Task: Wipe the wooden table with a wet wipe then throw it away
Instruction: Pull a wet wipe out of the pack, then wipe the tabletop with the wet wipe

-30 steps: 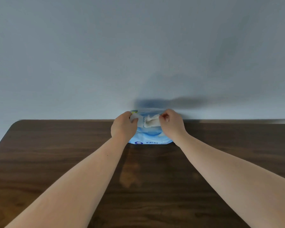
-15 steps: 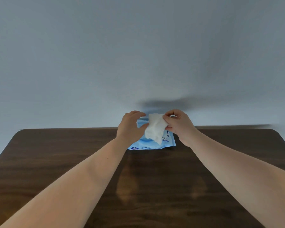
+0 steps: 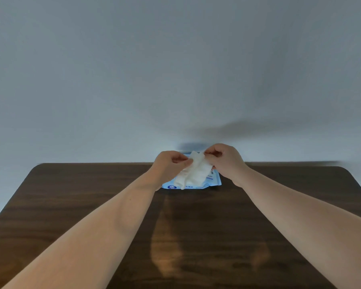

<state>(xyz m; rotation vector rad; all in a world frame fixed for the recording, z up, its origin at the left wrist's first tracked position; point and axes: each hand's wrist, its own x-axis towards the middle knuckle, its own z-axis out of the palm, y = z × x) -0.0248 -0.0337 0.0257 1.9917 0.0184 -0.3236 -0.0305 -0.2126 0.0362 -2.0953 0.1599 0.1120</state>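
A white wet wipe (image 3: pixel 193 171) hangs crumpled in the air between both hands, just above the blue wipes pack (image 3: pixel 213 180). My left hand (image 3: pixel 169 166) pinches the wipe's left edge. My right hand (image 3: pixel 225 159) pinches its upper right corner. The pack lies flat at the far middle of the dark wooden table (image 3: pixel 196 236), partly hidden behind the wipe and my left hand.
A plain grey-blue wall rises right behind the table's far edge. The table has rounded far corners at the left and right. A strip of floor shows at the lower left edge.
The wipe came out of the pack and rose into the air. Both hands lifted off the pack and now hold the wipe between them, which hangs lower and wider.
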